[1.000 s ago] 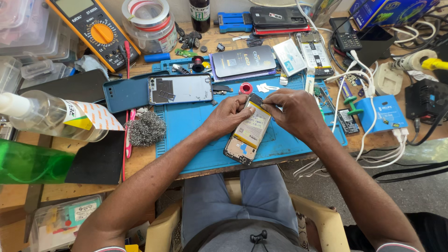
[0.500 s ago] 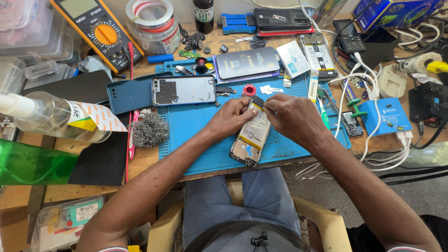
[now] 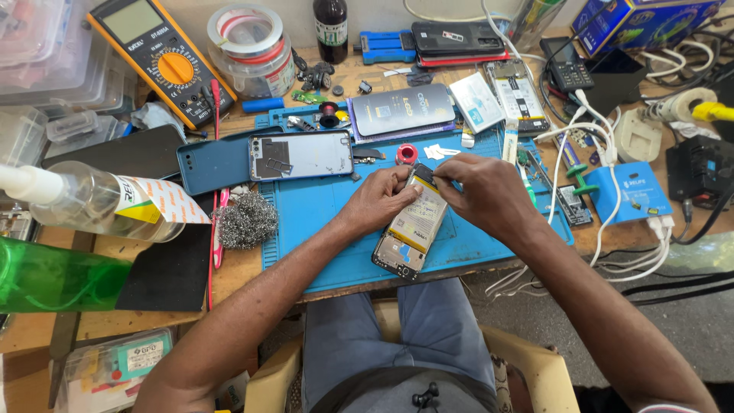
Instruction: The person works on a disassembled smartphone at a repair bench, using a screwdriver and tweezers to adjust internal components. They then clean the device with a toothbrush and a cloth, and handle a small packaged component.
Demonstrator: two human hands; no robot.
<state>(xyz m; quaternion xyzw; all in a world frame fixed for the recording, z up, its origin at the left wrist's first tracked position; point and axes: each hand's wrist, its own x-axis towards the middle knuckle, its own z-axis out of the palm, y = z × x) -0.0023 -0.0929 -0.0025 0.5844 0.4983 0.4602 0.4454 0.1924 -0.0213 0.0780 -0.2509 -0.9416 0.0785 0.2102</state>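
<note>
Hands, two (image 3: 380, 200) (image 3: 482, 190), gripping one opened phone (image 3: 414, 226), blue mat (image 3: 321, 229)

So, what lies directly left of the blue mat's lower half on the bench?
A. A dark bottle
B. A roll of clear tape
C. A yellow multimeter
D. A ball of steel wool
D: the steel wool sits at the blue mat's left edge, while the tape roll, multimeter and dark bottle all lie farther back on the bench.
</note>
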